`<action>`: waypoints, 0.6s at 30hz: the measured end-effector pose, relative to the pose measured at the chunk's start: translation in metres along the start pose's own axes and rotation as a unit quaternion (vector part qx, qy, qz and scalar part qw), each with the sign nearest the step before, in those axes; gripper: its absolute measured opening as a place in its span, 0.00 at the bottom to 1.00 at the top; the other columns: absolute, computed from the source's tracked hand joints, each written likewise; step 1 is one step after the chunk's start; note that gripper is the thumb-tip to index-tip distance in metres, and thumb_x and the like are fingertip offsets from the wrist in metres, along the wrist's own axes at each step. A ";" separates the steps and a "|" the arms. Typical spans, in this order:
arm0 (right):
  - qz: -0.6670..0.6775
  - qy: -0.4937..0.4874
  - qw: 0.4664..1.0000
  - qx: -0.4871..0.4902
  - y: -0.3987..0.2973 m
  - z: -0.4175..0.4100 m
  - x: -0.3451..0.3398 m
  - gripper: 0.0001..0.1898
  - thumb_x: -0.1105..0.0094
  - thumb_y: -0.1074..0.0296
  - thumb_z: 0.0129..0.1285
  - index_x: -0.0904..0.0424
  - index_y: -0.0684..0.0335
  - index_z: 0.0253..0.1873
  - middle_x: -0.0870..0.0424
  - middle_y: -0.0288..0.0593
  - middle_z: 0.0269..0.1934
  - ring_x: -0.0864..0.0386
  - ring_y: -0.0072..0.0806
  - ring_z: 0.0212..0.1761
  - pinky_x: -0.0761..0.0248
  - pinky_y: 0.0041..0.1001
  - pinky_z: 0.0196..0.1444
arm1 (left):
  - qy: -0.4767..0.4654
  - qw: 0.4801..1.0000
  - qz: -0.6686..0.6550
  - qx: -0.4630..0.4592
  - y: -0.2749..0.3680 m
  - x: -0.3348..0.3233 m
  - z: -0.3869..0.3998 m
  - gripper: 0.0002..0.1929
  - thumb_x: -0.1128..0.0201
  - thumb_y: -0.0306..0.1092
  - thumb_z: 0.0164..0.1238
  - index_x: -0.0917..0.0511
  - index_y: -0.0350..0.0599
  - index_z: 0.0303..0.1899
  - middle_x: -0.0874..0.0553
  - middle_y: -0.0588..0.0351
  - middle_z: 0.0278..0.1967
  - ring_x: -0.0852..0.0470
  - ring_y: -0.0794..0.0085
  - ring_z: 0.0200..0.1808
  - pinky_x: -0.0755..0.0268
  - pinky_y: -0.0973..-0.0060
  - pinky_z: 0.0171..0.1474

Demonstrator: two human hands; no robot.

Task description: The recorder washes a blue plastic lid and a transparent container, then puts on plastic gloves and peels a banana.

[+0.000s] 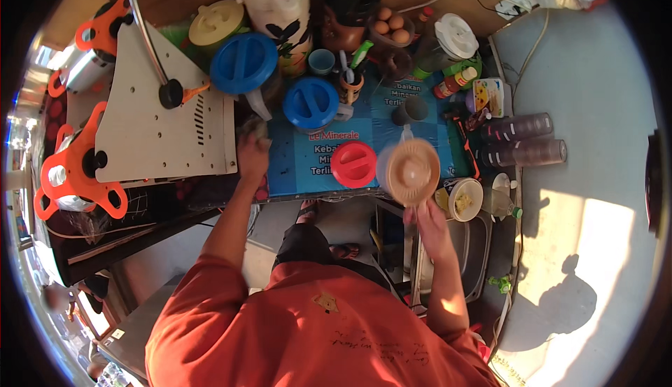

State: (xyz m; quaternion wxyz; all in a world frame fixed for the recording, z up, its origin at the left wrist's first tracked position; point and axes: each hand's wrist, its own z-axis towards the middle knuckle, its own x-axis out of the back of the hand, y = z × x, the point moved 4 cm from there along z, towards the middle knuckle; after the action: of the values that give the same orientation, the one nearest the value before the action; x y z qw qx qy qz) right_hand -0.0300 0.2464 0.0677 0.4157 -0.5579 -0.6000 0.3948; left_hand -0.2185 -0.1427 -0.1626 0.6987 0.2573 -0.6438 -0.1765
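My right hand grips the handle of a peach plastic pitcher with a lid, held over the front edge of the counter and slightly blurred. My left hand is on a crumpled greyish cloth, beside the white metal housing of a machine. Between my hands a red-lidded container stands near the front edge. Behind it is a jar with a blue lid. A larger pitcher with a blue lid rises just beyond the cloth.
A white drink dispenser, a bowl of eggs and a white-lidded pitcher line the back. Stacked plastic cups and an open tub sit at the right, above a metal sink. A chrome lever juts from the machine.
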 end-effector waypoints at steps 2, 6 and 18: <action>0.013 -0.017 0.999 0.044 -0.033 0.038 -0.019 0.17 0.59 0.56 0.83 0.28 0.64 0.44 0.25 0.37 0.35 0.31 0.22 0.38 0.35 0.24 0.46 | 0.005 0.997 0.067 -0.022 0.002 -0.029 -0.001 0.22 0.35 0.32 0.64 0.25 0.41 0.60 0.23 0.34 0.59 0.27 0.38 0.66 0.32 0.50 0.66; 0.051 -0.056 0.988 0.132 -0.103 0.099 -0.070 0.18 0.59 0.57 0.83 0.28 0.66 0.43 0.25 0.37 0.34 0.31 0.21 0.38 0.36 0.22 0.44 | 0.016 0.980 0.155 -0.122 0.034 -0.035 -0.019 0.24 0.36 0.30 0.58 0.23 0.46 0.59 0.26 0.33 0.63 0.32 0.34 0.69 0.39 0.46 0.71; -0.025 -0.127 0.991 0.033 -0.202 0.314 -0.256 0.20 0.53 0.47 0.79 0.24 0.60 0.42 0.22 0.35 0.34 0.25 0.23 0.33 0.28 0.29 0.37 | -0.107 0.988 -0.085 -0.076 0.023 -0.023 -0.039 0.26 0.39 0.20 0.52 0.18 0.49 0.57 0.25 0.35 0.65 0.28 0.41 0.66 0.33 0.53 0.69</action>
State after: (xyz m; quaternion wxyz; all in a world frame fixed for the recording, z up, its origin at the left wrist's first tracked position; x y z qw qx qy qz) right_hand -0.3857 -0.0255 0.1348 0.3637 -0.4742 -0.6486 0.4714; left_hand -0.1844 -0.1061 -0.1693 0.6255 0.2372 -0.6754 -0.3103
